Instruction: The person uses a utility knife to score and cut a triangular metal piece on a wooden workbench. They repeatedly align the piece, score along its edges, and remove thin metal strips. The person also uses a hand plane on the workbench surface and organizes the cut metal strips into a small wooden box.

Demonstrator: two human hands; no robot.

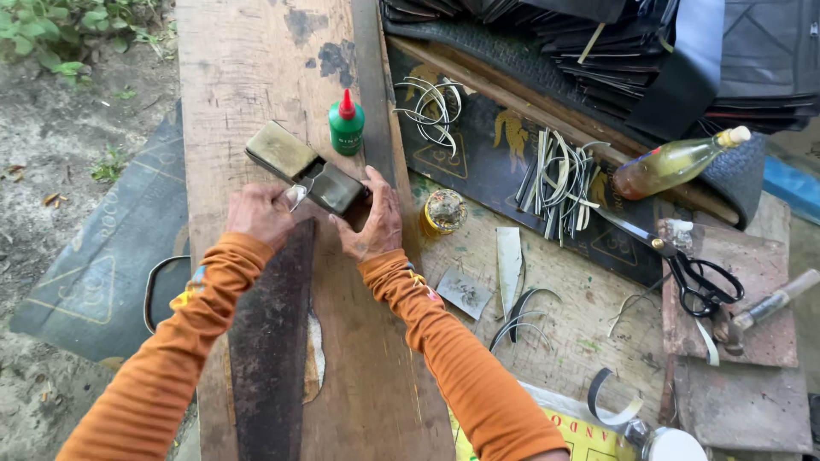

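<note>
A rectangular sharpening stone (299, 165) lies slanted on a long wooden plank (256, 77). My left hand (259, 213) pinches a small metal blade (297, 195) against the stone's near end. Beside it, my right hand (373, 219) grips the same end of the stone from the right. Both arms wear orange sleeves. A dark, rusty strip of rubber-like sheet (272, 341) runs along the plank under my left wrist.
A small green bottle with a red tip (346, 125) stands past the stone. To the right are a yellow tin (443, 212), cut rubber strips (555, 175), black scissors (692, 273), an oil bottle (675, 160), a hammer (769, 303) and stacked black sheets (598, 43).
</note>
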